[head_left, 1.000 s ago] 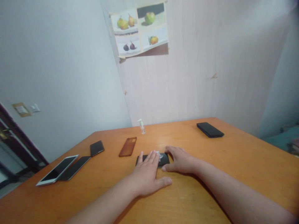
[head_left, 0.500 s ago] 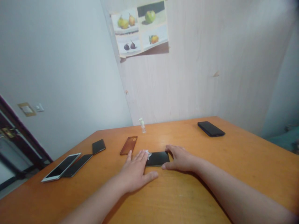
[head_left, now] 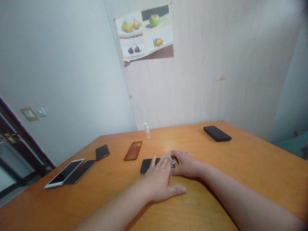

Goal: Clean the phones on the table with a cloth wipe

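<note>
A black smartphone (head_left: 146, 166) lies flat on the table, its long side running left to right. My left hand (head_left: 159, 181) rests across it with flat, spread fingers, thumb out over the wood. Under those fingertips, at the phone's right part, a crumpled whitish wipe (head_left: 173, 161) shows; whether it is tissue or cloth I cannot tell. My right hand (head_left: 186, 164) grips the phone's right end between thumb and fingers. Behind to the left lies a brown phone case (head_left: 133, 151) with a camera cutout. The phone's middle is hidden by my left hand.
On the wooden table (head_left: 204, 202), a small clear pump bottle (head_left: 147, 131) stands at the back. Leftward lie a white tablet (head_left: 64, 173), a dark phone (head_left: 81, 172) and a smaller dark device (head_left: 102, 152). A black case-like object (head_left: 217, 133) is at back right.
My left hand has slid rightward along the phone with the wipe, from its left end to its right end. The phone's left part now shows. My right hand has stayed at the right end.
</note>
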Motion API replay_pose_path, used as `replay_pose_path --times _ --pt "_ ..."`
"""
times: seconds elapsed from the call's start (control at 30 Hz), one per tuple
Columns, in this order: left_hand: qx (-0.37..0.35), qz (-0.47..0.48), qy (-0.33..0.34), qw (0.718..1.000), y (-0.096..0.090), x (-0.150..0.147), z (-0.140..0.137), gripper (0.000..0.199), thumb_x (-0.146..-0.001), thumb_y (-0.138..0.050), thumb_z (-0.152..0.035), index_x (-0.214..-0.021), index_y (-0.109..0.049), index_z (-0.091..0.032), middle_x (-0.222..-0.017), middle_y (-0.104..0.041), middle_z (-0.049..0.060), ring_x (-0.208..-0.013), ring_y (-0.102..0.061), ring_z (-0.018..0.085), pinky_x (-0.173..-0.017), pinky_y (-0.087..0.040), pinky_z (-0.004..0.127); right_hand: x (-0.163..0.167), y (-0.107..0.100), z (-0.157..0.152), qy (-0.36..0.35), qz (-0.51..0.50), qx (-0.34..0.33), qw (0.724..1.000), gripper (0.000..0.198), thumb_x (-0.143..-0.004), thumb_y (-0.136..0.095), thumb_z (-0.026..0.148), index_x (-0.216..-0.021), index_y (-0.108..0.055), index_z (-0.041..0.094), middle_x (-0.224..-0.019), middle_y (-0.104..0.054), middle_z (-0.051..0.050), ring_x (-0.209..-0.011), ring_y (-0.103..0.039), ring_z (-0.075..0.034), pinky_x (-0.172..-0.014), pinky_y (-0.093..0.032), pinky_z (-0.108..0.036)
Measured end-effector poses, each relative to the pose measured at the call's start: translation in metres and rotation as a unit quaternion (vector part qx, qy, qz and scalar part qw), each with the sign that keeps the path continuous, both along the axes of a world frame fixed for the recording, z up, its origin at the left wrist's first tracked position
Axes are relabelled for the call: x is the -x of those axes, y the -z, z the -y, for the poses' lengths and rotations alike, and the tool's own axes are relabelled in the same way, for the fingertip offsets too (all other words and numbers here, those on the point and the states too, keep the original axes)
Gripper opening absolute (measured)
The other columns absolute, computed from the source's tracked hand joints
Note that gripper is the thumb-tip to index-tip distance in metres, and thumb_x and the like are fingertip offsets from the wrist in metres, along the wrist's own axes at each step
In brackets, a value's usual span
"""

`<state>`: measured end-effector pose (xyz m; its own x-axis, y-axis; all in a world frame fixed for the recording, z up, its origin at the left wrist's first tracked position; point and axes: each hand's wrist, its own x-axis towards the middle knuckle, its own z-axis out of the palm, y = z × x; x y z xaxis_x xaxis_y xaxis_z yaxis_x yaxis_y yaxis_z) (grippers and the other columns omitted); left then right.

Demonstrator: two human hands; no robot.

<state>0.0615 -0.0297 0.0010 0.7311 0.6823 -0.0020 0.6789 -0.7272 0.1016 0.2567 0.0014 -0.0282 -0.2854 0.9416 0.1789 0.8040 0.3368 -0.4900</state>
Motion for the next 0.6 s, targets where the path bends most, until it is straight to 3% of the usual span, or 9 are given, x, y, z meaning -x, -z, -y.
replay_pose_path --times 0.07,0.17,0.3,0.47,0.6 --pt "0.004 0.007 0.017 1.000 -0.002 -0.004 0.002 0.106 -0.079 -0.031 -0.085 -0.155 -0.011 -0.014 -0.160 -0.013 0.017 -0.148 -0.011 0.034 -0.118 -0.004 0.060 0.000 0.001 0.000 -0.002 -0.001 0.000 1.000 0.049 -0.062 -0.076 0.050 -0.099 -0.062 0.022 -0.093 -0.067 -0.004 -0.087 -0.060 -0.023 -0.074 -0.040 -0.030" --pt "0.004 -0.002 0.016 1.000 -0.004 0.006 0.004 0.102 -0.081 -0.031 -0.083 -0.155 -0.013 -0.016 -0.160 -0.015 0.015 -0.148 -0.013 0.033 -0.118 -0.002 0.060 0.000 -0.001 0.000 0.000 0.005 0.001 1.000 0.056 -0.061 -0.076 0.057 -0.102 -0.061 0.021 -0.096 -0.067 -0.006 -0.089 -0.060 -0.024 -0.074 -0.040 -0.031" --pt "-0.016 -0.037 -0.006 0.999 -0.003 0.045 0.007 0.095 -0.084 -0.033 -0.078 -0.155 -0.014 -0.019 -0.160 -0.017 0.013 -0.148 -0.012 0.032 -0.118 -0.003 0.060 0.000 -0.006 0.003 0.004 0.012 0.013 1.000 0.068 -0.059 -0.074 0.067 -0.108 -0.061 0.021 -0.103 -0.066 -0.008 -0.093 -0.060 -0.027 -0.074 -0.040 -0.033" --pt "-0.047 -0.057 -0.044 0.996 0.001 0.099 0.004 0.088 -0.088 -0.033 -0.073 -0.156 -0.010 -0.021 -0.160 -0.012 0.012 -0.148 -0.013 0.032 -0.117 -0.003 0.060 -0.001 -0.008 0.004 0.001 0.001 0.017 1.000 0.070 -0.058 -0.074 0.069 -0.108 -0.061 0.022 -0.106 -0.066 -0.009 -0.096 -0.059 -0.029 -0.077 -0.042 -0.035" --pt "-0.059 -0.060 -0.032 0.996 0.003 0.109 0.002 0.091 -0.086 -0.034 -0.076 -0.156 -0.009 -0.022 -0.160 -0.011 0.012 -0.148 -0.013 0.031 -0.118 -0.003 0.058 0.000 -0.010 0.005 -0.001 0.004 0.029 1.000 0.069 -0.059 -0.074 0.067 -0.108 -0.061 0.021 -0.108 -0.065 -0.009 -0.098 -0.058 -0.029 -0.081 -0.042 -0.036"
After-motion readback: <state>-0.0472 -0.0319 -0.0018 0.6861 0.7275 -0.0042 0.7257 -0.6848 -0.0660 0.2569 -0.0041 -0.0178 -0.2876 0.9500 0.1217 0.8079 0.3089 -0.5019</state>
